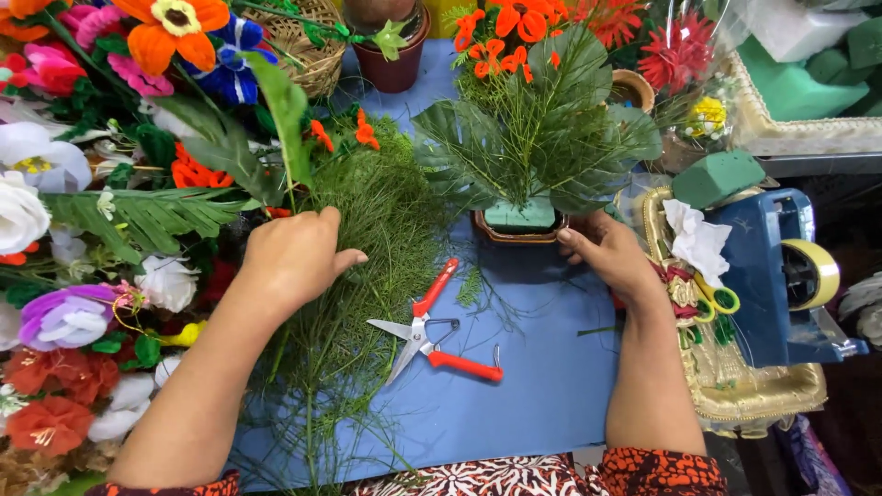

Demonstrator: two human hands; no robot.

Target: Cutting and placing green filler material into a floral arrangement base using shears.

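While the blue surface (542,386) carries everything in sight, the left hand (292,259) lies palm down on a heap of fine, feathery green sprigs (367,266) spread across the left half of it, its fingers (323,223) curled narrowly into the strands; whether they actually pinch a sprig cannot be told from above. The right hand (614,255) rests against the right side of a small brown pot (516,231), its fingers close together and touching the rim, steadying rather than wrapping it, as far as the view shows. In that pot sits a block of green floral foam (520,215), and from it rise broad dark leaves (551,138), thin fern stems and orange artificial flowers (503,32). Between the two hands, just beside the sprigs, a pair of red-handled snips (434,332) lies open on the surface, blades pointing toward the person. To the left a crowd of artificial flowers (64,230) in white, purple, pink, orange and red borders the heap. To the right stand a blue tape dispenser (767,276) with a yellow roll, a loose block of green foam (718,176) on top of it, and an ornate gold tray (763,395) beneath. A woven basket (308,46) and a terracotta pot (393,57) stand at the far edge.
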